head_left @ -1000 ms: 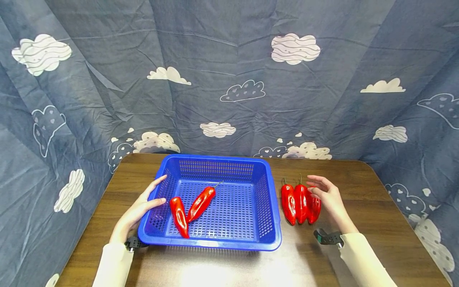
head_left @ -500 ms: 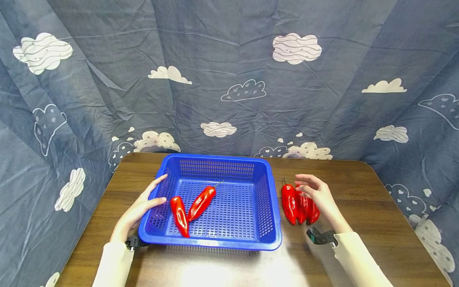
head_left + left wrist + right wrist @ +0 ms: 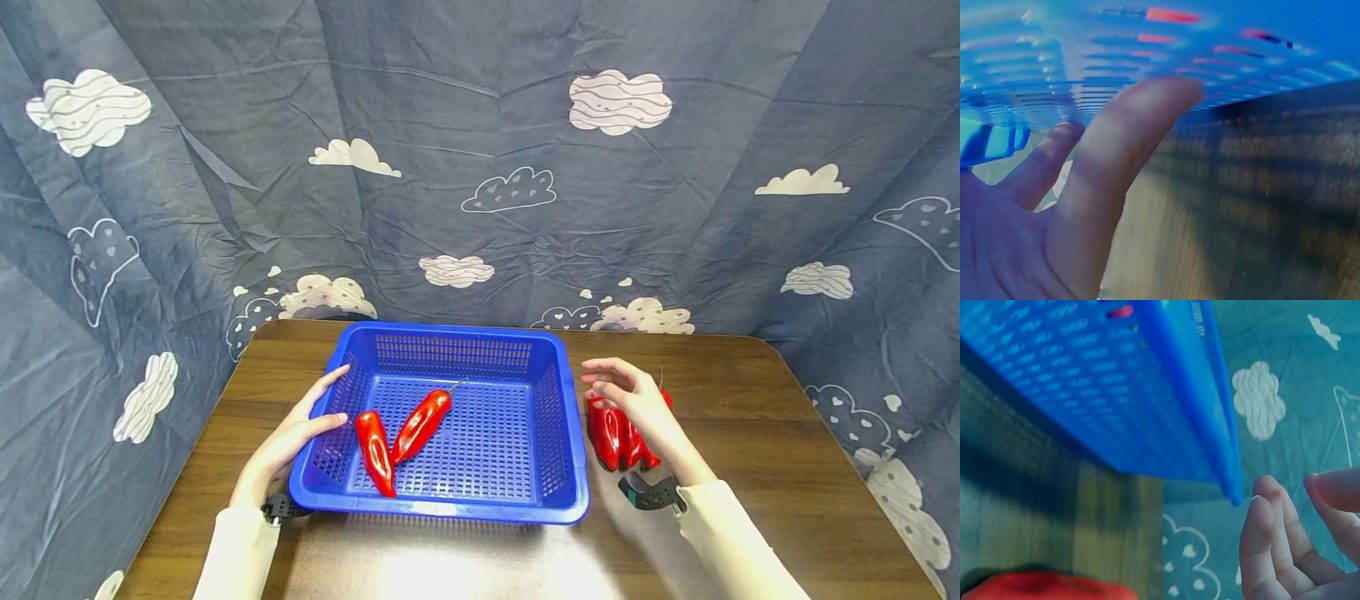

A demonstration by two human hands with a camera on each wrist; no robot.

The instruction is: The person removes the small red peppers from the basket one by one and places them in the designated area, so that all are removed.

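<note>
My left hand [image 3: 288,442] lies at the left side of a blue plastic basket [image 3: 438,508], thumb and index finger stretched across its rim. In the left wrist view, the straight thumb [image 3: 1100,162] overlaps the slotted wall. Inside the basket, two shiny red peppers [image 3: 375,454] lie toward the left, one with a green stem. Right of the basket, three similar peppers [image 3: 606,433] lie side by side on the table, partly hidden by my right hand [image 3: 633,400]. That hand hovers over their stem ends, fingers loosely bent, thumb apart, nothing between them.
The brown wooden table [image 3: 750,433] carries both basket and peppers. A dark blue curtain [image 3: 480,108] with white clouds hangs behind its back edge and along the sides. The basket's right wall [image 3: 1085,375] stands close to the right hand.
My right hand has moved left across the three table peppers, from the rightmost one to above the leftmost. The left hand, the basket and all the peppers stay where they were.
</note>
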